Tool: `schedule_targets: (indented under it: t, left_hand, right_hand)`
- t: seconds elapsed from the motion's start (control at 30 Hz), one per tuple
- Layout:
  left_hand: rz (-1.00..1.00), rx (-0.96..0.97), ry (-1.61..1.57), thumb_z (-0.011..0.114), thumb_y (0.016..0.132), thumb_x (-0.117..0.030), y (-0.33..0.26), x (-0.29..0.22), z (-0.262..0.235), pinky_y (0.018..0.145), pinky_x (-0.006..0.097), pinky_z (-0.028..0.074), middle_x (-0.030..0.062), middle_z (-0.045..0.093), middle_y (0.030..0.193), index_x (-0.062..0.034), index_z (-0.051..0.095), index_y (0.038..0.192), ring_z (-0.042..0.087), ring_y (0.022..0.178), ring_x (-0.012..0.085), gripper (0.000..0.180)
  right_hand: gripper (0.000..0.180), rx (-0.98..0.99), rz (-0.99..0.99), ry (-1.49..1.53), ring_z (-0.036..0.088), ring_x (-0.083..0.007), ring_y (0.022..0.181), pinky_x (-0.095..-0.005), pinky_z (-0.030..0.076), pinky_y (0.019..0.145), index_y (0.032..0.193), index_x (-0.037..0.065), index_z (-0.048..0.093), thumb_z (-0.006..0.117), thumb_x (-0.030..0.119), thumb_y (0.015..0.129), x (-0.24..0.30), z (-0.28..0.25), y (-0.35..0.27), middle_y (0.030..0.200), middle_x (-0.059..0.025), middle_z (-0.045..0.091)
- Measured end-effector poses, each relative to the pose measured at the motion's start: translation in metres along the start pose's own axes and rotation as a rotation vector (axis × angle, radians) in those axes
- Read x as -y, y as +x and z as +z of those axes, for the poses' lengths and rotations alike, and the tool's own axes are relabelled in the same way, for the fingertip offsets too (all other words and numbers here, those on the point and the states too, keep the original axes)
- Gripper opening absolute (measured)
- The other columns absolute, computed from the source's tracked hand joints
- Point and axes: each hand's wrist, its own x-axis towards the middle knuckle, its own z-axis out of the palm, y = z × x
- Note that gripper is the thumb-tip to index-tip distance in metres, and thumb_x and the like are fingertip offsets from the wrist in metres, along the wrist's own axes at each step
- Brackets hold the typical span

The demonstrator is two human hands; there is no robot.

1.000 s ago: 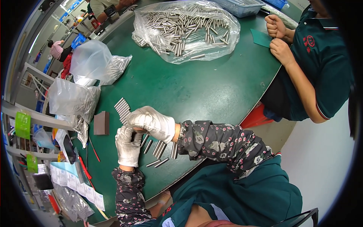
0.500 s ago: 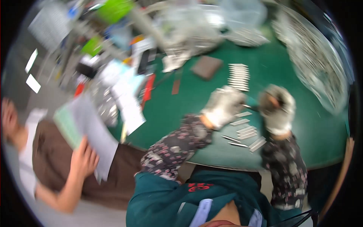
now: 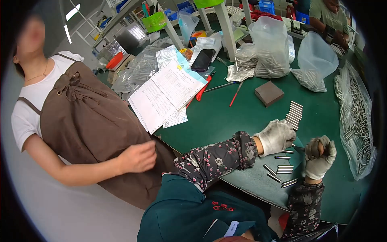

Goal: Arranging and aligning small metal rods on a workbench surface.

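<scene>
My left hand point(image 3: 276, 137), in a white glove, is closed with its fingertips bent down over the green table point(image 3: 234, 121). What it pinches is too hidden to make out. Facing it, my gloved right hand point(image 3: 320, 156) is curled shut with a bare digit showing. A thin dark tool point(image 3: 298, 148) sticks out from that hand toward the left fingertips. Just beyond my left hand, several metal pins point(image 3: 294, 114) lie side by side in a neat row. Nearer me are loose metal pins point(image 3: 285, 169), some paired, some single.
A brown block point(image 3: 269, 93) sits behind the row. Clear bags of metal pins stand at the back point(image 3: 272, 48) and right point(image 3: 356, 125). Printed sheets point(image 3: 167, 94), a phone point(image 3: 202, 59) and a red-handled tool point(image 3: 203, 89) lie left. A co-worker in a brown apron point(image 3: 96, 129) stands alongside.
The view has shifted, so the table appears farther right and lower. The co-worker's papers have gone from the hand to the table. My hands remain close together, both closed.
</scene>
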Motion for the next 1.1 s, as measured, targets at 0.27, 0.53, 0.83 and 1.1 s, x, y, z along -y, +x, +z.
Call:
schedule_targets:
  t: [0.27, 0.53, 0.83, 1.1]
  left_hand:
    - [-0.01, 0.056, -0.001, 0.065, 0.073, -0.023, 0.0, 0.0, -0.003, 0.072, 0.038, 0.045, 0.0052, 0.057, 0.084, -0.0097, 0.061, 0.081, 0.056, 0.085, 0.024, 0.016]
    - [-0.022, 0.075, -0.051, 0.064, 0.073, -0.023, -0.001, -0.001, -0.004, 0.072, 0.038, 0.045, 0.0051, 0.057, 0.085, -0.0097, 0.061, 0.081, 0.056, 0.085, 0.0244, 0.016]
    - [0.029, 0.006, -0.041, 0.063, 0.071, -0.01, 0.004, 0.01, -0.01, 0.067, 0.037, 0.044, 0.0052, 0.057, 0.075, -0.0099, 0.059, 0.077, 0.054, 0.073, 0.026, 0.007]
    - [0.106, 0.014, -0.081, 0.066, 0.067, -0.004, 0.005, 0.005, -0.001, 0.068, 0.035, 0.043, 0.0045, 0.058, 0.079, -0.0082, 0.059, 0.08, 0.055, 0.077, 0.025, 0.015]
  right_hand:
    - [0.041, 0.05, 0.007, -0.031, 0.025, -0.0097, 0.041, -0.0229, 0.02, 0.037, 0.06, 0.012, 0.032, 0.039, 0.039, 0.09, 0.002, 0.007, 0.0, 0.047, 0.0016, 0.026]
    - [0.041, 0.05, 0.016, -0.043, 0.025, -0.0098, 0.041, -0.0226, 0.02, 0.037, 0.061, 0.011, 0.034, 0.037, 0.039, 0.091, 0.004, 0.006, -0.002, 0.046, 0.0016, 0.026]
    - [0.044, -0.036, -0.026, 0.068, 0.027, -0.0131, 0.039, -0.0256, 0.022, 0.037, 0.053, 0.011, 0.032, 0.044, 0.038, 0.086, 0.001, 0.014, 0.008, 0.044, -0.0004, 0.027]
    - [0.041, -0.051, -0.009, -0.07, 0.028, -0.0092, 0.04, -0.0238, 0.022, 0.039, 0.053, 0.01, 0.033, 0.041, 0.033, 0.086, 0.003, 0.006, -0.003, 0.047, 0.0003, 0.032]
